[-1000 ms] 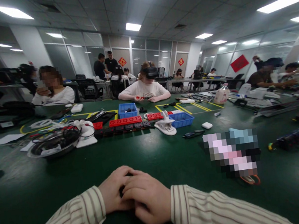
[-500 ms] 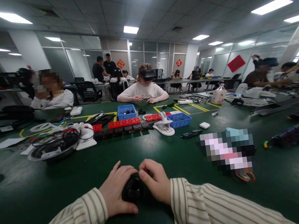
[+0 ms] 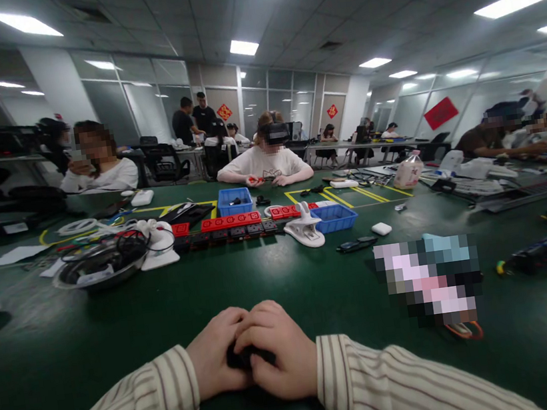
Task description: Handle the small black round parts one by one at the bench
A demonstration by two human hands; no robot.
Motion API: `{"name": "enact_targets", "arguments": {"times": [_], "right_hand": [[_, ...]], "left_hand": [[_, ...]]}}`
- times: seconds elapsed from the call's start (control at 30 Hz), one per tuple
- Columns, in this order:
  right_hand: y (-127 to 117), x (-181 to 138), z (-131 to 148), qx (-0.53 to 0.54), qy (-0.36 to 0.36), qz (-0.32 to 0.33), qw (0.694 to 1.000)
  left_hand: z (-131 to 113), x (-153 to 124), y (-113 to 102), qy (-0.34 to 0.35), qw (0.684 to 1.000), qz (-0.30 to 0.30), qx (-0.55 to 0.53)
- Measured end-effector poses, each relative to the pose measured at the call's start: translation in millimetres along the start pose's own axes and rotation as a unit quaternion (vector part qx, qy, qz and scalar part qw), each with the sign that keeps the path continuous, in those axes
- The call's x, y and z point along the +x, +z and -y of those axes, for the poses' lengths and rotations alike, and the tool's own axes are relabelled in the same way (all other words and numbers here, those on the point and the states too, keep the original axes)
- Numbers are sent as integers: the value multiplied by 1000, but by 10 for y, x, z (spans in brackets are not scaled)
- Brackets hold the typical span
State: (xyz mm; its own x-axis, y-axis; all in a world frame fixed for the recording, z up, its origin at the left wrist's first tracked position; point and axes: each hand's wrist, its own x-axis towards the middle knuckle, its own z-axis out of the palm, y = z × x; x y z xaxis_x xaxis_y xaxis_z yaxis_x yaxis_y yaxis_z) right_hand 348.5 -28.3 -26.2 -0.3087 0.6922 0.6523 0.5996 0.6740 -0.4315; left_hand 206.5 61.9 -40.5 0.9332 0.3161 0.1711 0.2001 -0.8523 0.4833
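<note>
Head view, left to right: my left hand point(image 3: 218, 355), curled against the side of one black object point(image 3: 247, 355); said object, dark, small, at the green desk point(image 3: 118, 326) between both hands, mostly covered, outline and detail unreadable; my right hand point(image 3: 287, 351), bent over its top.

Green desk point(image 3: 100, 342) laden around a white clip stand point(image 3: 305, 233)

Left of the clip stand lie a row of red and black blocks point(image 3: 230, 222), then a metal bowl point(image 3: 121, 275) heaped with cables; just right of it sits a blue tray point(image 3: 334, 219); farther right are a small white case point(image 3: 381, 229) and a pinkish bottle point(image 3: 408, 172); on its near side a black object point(image 3: 239, 359), mostly hidden, sits between the left hand point(image 3: 217, 352) and right hand point(image 3: 286, 348).
</note>
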Motion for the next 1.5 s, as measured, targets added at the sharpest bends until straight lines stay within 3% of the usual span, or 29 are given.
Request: {"name": "enact_targets", "arguments": {"times": [0.1,0.17,0.27,0.33,0.43,0.53,0.63,0.77,0.93,1.03,1.3,1.4,1.5], "right_hand": [[-30,1,50,16,-37,-3,999],[-51,-16,55,14,-21,-34,999],[-52,-47,-31,27,82,-129,988],[-29,-48,-135,63,176,-154,970],[22,-22,-251,119,264,-126,949],[67,-18,-221,157,294,-89,938],[78,-57,-89,151,267,-88,948],[53,-88,40,47,200,-111,972],[37,-28,64,-50,174,-20,983],[29,-4,54,-58,145,0,988],[20,-9,70,5,-22,25,999],[-13,1,104,0,-11,18,1000],[-28,-2,101,-6,51,-12,999]], "left_hand": [[44,8,9,16,1000,6,-4],[71,1,12,17,1000,4,-6],[114,-36,25,-3,1000,-15,-6],[147,-69,43,-22,999,-29,-6],[194,-104,78,-37,999,-36,-10],[221,-113,105,-34,999,-36,-12],[207,-108,111,-25,999,-42,-5],[120,-81,68,-23,998,-54,12],[23,-17,-23,-35,999,-29,1],[33,8,-42,-25,999,-13,-27],[108,22,8,8,1000,-10,-26],[111,3,26,4,999,-28,-32],[98,-17,29,-1,998,-49,-32]]}}
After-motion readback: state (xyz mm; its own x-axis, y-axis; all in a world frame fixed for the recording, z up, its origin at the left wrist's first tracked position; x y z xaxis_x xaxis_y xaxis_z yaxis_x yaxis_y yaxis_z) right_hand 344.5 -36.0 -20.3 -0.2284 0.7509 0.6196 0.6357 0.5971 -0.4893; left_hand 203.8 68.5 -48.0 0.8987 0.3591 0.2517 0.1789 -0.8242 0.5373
